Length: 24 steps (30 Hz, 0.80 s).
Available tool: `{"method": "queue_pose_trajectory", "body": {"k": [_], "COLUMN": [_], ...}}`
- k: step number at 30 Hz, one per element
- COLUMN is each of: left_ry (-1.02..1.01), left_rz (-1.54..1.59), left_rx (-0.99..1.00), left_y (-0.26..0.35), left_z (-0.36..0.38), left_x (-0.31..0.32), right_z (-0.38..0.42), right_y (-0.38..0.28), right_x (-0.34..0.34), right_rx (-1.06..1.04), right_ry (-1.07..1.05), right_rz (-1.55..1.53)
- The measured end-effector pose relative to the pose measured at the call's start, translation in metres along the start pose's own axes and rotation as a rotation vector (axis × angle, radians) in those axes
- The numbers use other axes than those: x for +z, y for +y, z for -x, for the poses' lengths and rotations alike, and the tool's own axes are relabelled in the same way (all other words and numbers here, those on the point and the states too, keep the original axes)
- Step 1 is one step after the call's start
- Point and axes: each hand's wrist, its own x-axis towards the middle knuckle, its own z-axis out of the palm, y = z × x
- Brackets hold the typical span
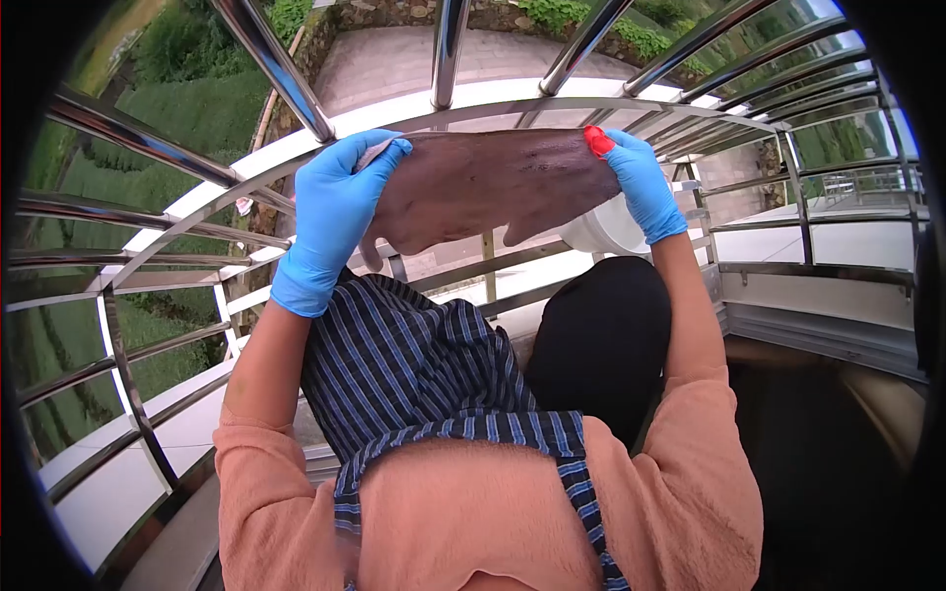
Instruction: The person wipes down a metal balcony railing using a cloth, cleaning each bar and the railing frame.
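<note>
A brownish-mauve cloth (493,182), limp and wet-looking, is stretched between my two hands in front of the railing. My left hand (340,202), in a blue glove, grips its left end, and a pale pinkish scrap (373,153) shows by the thumb. My right hand (642,185), also blue-gloved, pinches the upper right corner. Something red (598,141) covers my right thumb tip; I cannot make out what it is. The cloth's lower edge hangs in uneven lobes. Partly hidden behind its right end is a white bucket (613,229).
A curved metal railing (443,59) surrounds me, with a white ledge (276,153) along it. Beyond lie paving (384,59) and greenery (187,108). My knees, one under a striped apron (394,345), are just below the cloth.
</note>
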Motion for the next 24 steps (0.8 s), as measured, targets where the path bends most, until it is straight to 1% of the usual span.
{"method": "queue_pose_trajectory", "body": {"k": [2, 4, 5, 6, 7, 8, 9, 10, 11, 12, 13, 14, 15, 16, 17, 20, 22, 24], "left_ry": [-0.041, -0.026, -0.013, -0.023, -0.021, 0.005, 0.023, 0.046, 0.098, 0.14, 0.178, 0.166, 0.087, 0.085, 0.037, -0.071, -0.05, -0.044], "left_rz": [-0.016, -0.025, -0.032, -0.094, -0.162, -0.195, -0.235, -0.246, -0.264, -0.339, -0.437, -0.528, -0.652, -0.756, -0.856, -1.005, -1.087, -1.16], "left_rx": [0.128, 0.152, 0.163, 0.122, 0.081, 0.103, 0.153, 0.133, 0.094, 0.12, 0.125, 0.125, 0.008, -0.003, -0.013, -0.058, -0.032, -0.037], "left_y": [0.021, 0.029, 0.033, 0.04, 0.046, 0.04, 0.038, 0.036, 0.039, 0.027, 0.026, 0.014, 0.009, 0.0, 0.001, 0.005, -0.006, -0.022], "left_z": [-0.014, -0.038, -0.048, -0.054, -0.062, -0.07, -0.074, -0.081, -0.085, -0.098, -0.105, -0.115, -0.124, -0.134, -0.139, -0.159, -0.18, -0.198], "left_x": [0.028, 0.058, 0.073, 0.084, 0.095, 0.107, 0.116, 0.125, 0.132, 0.137, 0.14, 0.144, 0.145, 0.152, 0.156, 0.158, 0.163, 0.166], "right_z": [0.008, 0.019, 0.024, 0.029, 0.036, 0.035, 0.039, 0.038, 0.037, 0.034, 0.035, 0.028, 0.026, 0.02, 0.012, 0.002, -0.015, -0.027], "right_y": [0.013, 0.025, 0.037, 0.043, 0.046, 0.063, 0.063, 0.07, 0.074, 0.088, 0.08, 0.09, 0.091, 0.088, 0.082, 0.072, 0.065, 0.045], "right_x": [-0.014, -0.025, -0.027, -0.028, -0.029, -0.036, -0.035, -0.039, -0.042, -0.044, -0.039, -0.046, -0.044, -0.044, -0.04, -0.04, -0.035, -0.019], "right_rx": [0.052, 0.065, 0.113, 0.138, 0.119, 0.058, 0.085, 0.126, 0.1, 0.058, 0.076, 0.042, 0.021, 0.015, 0.008, 0.004, -0.024, -0.044], "right_ry": [0.035, 0.029, 0.042, 0.028, 0.001, -0.056, -0.07, -0.129, -0.176, -0.166, -0.173, -0.226, -0.256, -0.262, -0.304, -0.342, -0.348, -0.347], "right_rz": [-0.075, -0.125, -0.148, -0.192, -0.161, -0.121, -0.118, -0.121, -0.098, -0.121, -0.215, -0.183, -0.209, -0.225, -0.204, -0.153, -0.173, -0.287]}}
